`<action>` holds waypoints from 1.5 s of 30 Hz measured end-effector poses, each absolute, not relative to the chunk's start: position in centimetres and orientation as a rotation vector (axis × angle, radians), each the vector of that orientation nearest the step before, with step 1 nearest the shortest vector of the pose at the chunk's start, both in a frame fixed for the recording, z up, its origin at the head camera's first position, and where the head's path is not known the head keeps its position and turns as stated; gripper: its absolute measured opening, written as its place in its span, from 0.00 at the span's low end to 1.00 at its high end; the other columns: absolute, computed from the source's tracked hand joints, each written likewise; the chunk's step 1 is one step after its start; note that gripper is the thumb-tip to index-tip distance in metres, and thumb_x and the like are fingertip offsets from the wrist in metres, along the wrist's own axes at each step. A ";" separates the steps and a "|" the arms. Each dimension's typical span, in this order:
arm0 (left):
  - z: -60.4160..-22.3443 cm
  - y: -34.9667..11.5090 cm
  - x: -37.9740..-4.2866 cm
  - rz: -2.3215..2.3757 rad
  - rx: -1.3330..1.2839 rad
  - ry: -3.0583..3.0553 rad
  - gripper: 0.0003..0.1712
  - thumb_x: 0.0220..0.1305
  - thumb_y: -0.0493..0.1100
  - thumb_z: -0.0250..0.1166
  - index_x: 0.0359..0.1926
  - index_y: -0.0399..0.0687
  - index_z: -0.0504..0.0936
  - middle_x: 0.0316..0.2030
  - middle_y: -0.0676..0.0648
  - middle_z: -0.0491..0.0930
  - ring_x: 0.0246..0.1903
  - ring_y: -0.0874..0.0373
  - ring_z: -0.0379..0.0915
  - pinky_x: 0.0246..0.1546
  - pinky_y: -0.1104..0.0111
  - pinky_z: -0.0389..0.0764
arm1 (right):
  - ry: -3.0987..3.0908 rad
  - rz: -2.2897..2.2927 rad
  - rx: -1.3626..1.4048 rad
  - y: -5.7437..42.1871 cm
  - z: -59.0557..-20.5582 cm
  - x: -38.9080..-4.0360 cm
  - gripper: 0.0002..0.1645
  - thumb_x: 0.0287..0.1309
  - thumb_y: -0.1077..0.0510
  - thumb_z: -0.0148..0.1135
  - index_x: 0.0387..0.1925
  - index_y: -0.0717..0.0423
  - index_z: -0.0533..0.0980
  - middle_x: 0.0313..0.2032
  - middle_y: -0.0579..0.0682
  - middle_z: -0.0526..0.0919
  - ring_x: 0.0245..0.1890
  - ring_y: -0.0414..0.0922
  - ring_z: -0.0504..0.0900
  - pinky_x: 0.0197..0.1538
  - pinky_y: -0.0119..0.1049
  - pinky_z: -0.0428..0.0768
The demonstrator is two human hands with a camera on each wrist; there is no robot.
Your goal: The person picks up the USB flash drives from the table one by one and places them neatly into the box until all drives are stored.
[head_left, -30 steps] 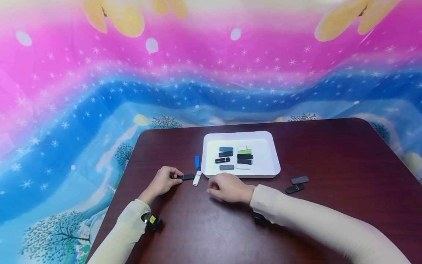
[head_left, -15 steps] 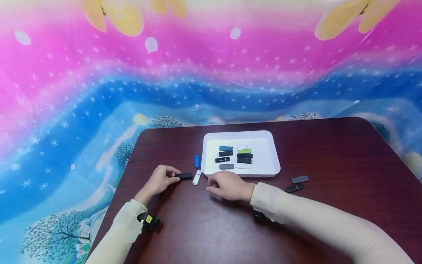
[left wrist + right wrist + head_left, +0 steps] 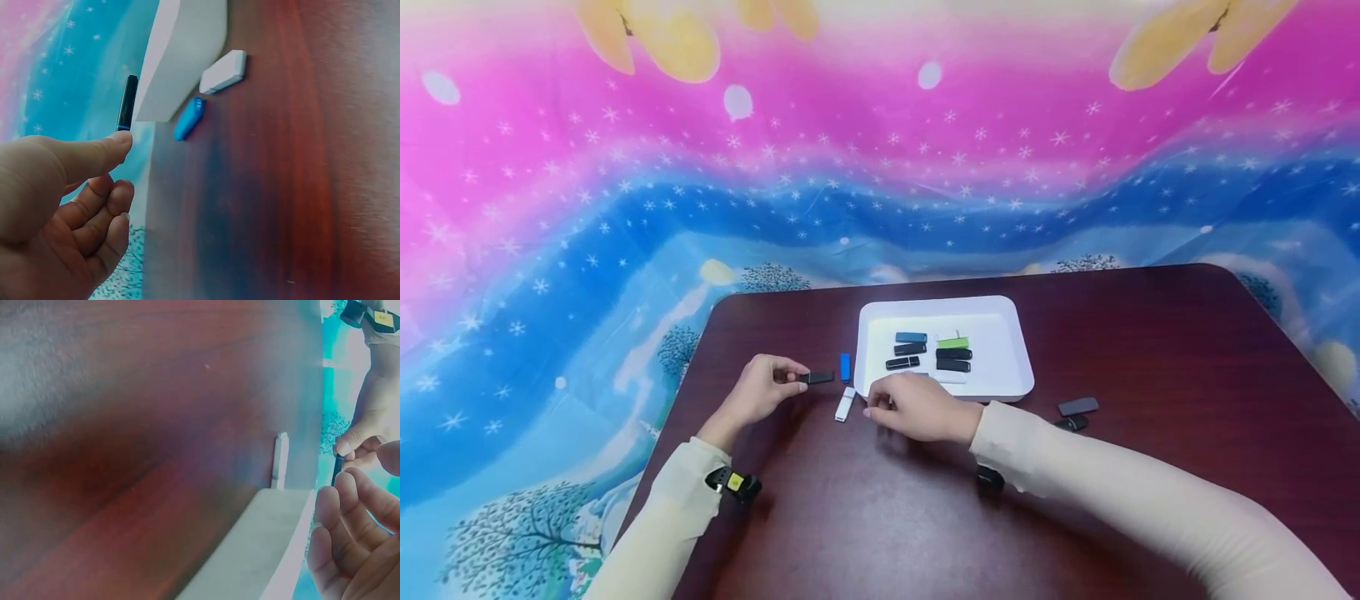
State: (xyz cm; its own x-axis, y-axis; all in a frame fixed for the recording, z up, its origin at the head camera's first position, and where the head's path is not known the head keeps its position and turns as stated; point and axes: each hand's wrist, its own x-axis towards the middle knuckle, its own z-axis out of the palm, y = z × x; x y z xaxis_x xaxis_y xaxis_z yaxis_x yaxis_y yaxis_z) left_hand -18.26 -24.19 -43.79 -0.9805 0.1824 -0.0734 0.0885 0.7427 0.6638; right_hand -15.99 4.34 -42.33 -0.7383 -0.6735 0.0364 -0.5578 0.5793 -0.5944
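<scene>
A black USB stick (image 3: 817, 377) is pinched between the thumb and fingers of my left hand (image 3: 756, 392), held above the table left of the tray. In the left wrist view the stick (image 3: 127, 103) points up past the thumb tip. My right hand (image 3: 921, 407) hovers at the front edge of the white tray (image 3: 1018, 367), fingers loosely curled with nothing in them. Between the hands lies a white USB stick (image 3: 845, 405), and just behind it a blue USB stick (image 3: 845, 367).
Inside the tray, several USB sticks form two columns, among them a green one (image 3: 953, 342) and a teal one (image 3: 911, 337). The right hand hides part of the front ones. Right of the tray lie a grey stick (image 3: 1077, 406) and a black stick (image 3: 1076, 422), partly behind the sleeve.
The left hand has drawn the black stick slightly left, then lifted it up and away from the table's front. The right hand has risen a little, covering the grey stick in the tray's front row.
</scene>
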 end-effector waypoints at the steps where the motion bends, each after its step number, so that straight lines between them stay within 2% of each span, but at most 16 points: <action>1: -43.5 -24.1 -18.4 1.060 0.224 2.808 0.10 0.63 0.36 0.71 0.46 0.43 0.88 0.28 0.48 0.77 0.30 0.56 0.73 0.32 0.69 0.74 | 2.618 -0.890 -1.036 4.4 -42.2 -16.1 0.07 0.67 0.51 0.63 0.37 0.48 0.84 0.27 0.37 0.83 0.27 0.32 0.76 0.36 0.31 0.76; 13: -41.6 -23.1 -19.5 1.082 0.266 2.818 0.12 0.64 0.36 0.69 0.48 0.42 0.88 0.29 0.47 0.78 0.32 0.55 0.75 0.34 0.69 0.77 | 2.675 -0.862 -0.997 5.4 -41.3 -17.1 0.07 0.66 0.50 0.64 0.36 0.45 0.84 0.29 0.37 0.83 0.30 0.34 0.76 0.37 0.32 0.76; 18: -41.1 -22.5 -20.3 1.085 0.308 2.825 0.12 0.64 0.36 0.69 0.49 0.41 0.88 0.29 0.47 0.78 0.32 0.55 0.74 0.34 0.69 0.75 | 2.682 -0.855 -0.971 6.0 -41.0 -17.5 0.07 0.67 0.50 0.63 0.37 0.45 0.84 0.30 0.37 0.84 0.30 0.34 0.77 0.38 0.32 0.76; 24: -40.4 -21.2 -21.4 1.080 0.353 2.813 0.13 0.64 0.36 0.70 0.49 0.41 0.88 0.31 0.46 0.79 0.34 0.54 0.74 0.36 0.66 0.76 | 2.686 -0.867 -0.954 6.9 -40.5 -18.0 0.08 0.68 0.50 0.62 0.37 0.46 0.84 0.30 0.38 0.84 0.27 0.34 0.76 0.36 0.32 0.76; 45: -38.6 -15.8 -25.0 1.035 0.437 2.813 0.12 0.64 0.39 0.71 0.48 0.46 0.89 0.31 0.48 0.78 0.36 0.52 0.73 0.36 0.65 0.73 | 2.750 -0.855 -0.789 10.4 -39.8 -20.1 0.10 0.68 0.51 0.62 0.40 0.51 0.85 0.30 0.43 0.85 0.29 0.38 0.78 0.38 0.36 0.77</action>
State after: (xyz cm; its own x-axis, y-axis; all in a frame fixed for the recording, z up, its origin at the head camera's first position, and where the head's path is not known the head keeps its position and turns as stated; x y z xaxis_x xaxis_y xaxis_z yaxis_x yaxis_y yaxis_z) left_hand -24.95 -15.80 -38.61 -0.9523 0.3052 -0.0060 0.2285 0.7258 0.6489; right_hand -20.13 10.44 -39.84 -0.8491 -0.5282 0.0073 -0.4391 0.6982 -0.5654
